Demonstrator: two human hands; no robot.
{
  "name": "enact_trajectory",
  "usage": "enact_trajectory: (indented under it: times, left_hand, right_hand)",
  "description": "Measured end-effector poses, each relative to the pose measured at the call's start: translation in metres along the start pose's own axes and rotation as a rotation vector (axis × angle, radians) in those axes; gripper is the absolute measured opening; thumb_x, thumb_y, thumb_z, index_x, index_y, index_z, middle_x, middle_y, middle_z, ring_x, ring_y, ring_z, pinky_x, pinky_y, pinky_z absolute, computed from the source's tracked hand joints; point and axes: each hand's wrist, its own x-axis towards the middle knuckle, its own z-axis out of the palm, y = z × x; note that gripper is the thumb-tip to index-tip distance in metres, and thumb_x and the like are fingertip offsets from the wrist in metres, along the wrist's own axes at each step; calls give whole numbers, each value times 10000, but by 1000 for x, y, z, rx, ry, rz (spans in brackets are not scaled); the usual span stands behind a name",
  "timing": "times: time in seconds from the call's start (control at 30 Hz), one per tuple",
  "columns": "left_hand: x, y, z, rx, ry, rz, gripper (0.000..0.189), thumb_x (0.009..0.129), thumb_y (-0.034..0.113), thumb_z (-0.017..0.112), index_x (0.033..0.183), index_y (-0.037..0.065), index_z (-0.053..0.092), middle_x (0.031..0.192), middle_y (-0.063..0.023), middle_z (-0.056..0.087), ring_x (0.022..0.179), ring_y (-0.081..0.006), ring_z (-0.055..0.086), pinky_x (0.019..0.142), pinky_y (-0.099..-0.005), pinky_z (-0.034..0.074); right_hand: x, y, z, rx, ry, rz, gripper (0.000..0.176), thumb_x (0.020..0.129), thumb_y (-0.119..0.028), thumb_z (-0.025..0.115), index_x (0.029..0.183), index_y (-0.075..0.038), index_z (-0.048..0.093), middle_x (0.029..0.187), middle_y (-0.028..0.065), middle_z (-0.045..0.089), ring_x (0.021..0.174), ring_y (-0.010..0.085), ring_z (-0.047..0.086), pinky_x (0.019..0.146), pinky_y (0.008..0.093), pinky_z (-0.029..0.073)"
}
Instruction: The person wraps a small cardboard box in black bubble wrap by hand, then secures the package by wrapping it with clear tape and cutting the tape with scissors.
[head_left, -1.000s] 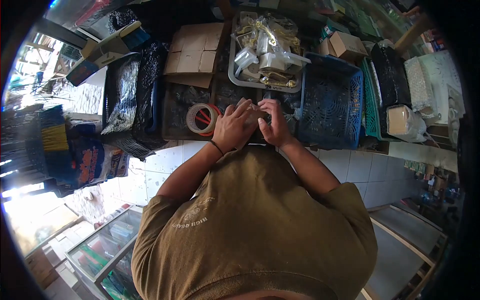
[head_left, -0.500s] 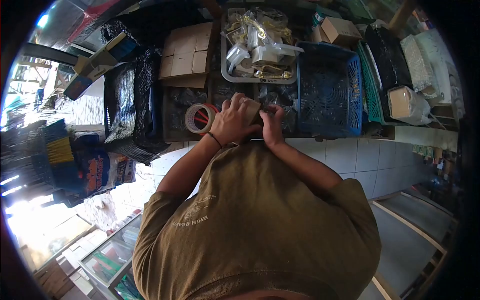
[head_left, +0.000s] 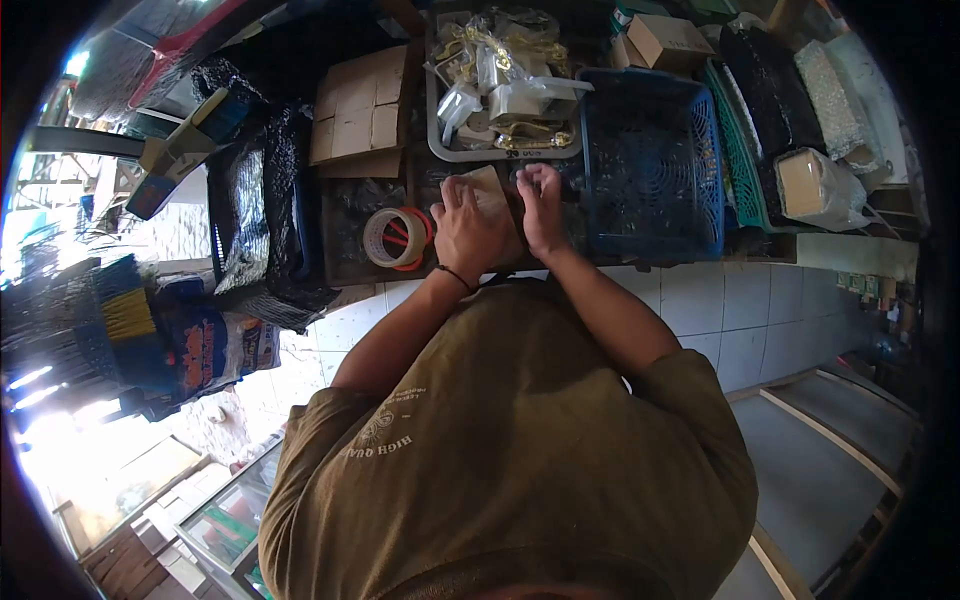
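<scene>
My left hand lies over a small brown cardboard box, its fingers bent across the top and holding it down on the table. Just right of the box is my right hand, raised, with bent fingers and the thumb a little apart from them; I see nothing held in it. Left of my left hand stands a roll of tape. A red-handled thing, partly seen through and behind the roll, lies beside it.
A white tray of bagged gold-coloured fittings sits behind my hands. To the right is a blue plastic basket, then a green basket. Flattened cardboard and black bubble wrap are at the left.
My right hand has moved away from the box's right end, up and forward. My left hand has shifted and now lies flatter over the box. The view has moved slightly.
</scene>
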Motion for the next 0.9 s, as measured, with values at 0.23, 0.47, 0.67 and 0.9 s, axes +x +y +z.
enact_trajectory:
  times: [0.23, 0.47, 0.67, 0.9]
  left_hand:
    - [9, -29, -22, -119, -86, 262, 379, 840, 251, 578, 1136, 21, 523, 1209, -159, 471, 985, -389, 533, 829, -462, 460]
    - [6, -35, -27, -121, -145, 310, 426, 818, 279, 623, 1161, 53, 512, 1191, -123, 454, 974, -365, 532, 749, -448, 505]
    - [3, -38, -18, -100, -98, 294, 522, 781, 257, 666, 1207, 14, 486, 1215, -140, 432, 941, -356, 526, 729, -425, 512]
    - [2, -41, -17, -131, -84, 306, 540, 782, 266, 662, 1219, 5, 482, 1224, -151, 425, 952, -354, 518, 751, -418, 503]
  right_hand:
    - [-17, -34, -25, 25, -29, 236, 189, 913, -200, 577, 953, -17, 548, 847, 15, 552, 766, 88, 526, 711, 237, 442]
    - [-78, -64, -35, -42, -238, 517, 195, 892, -193, 623, 924, -1, 614, 774, 6, 607, 691, 79, 565, 637, 226, 451]
    - [-89, -68, -18, -206, -385, 575, 224, 896, -208, 627, 941, 11, 636, 819, 28, 642, 713, 80, 591, 671, 214, 468]
    - [-95, -71, -3, -286, -248, 564, 249, 889, -207, 622, 895, 41, 643, 761, 53, 657, 642, 107, 614, 606, 247, 476]
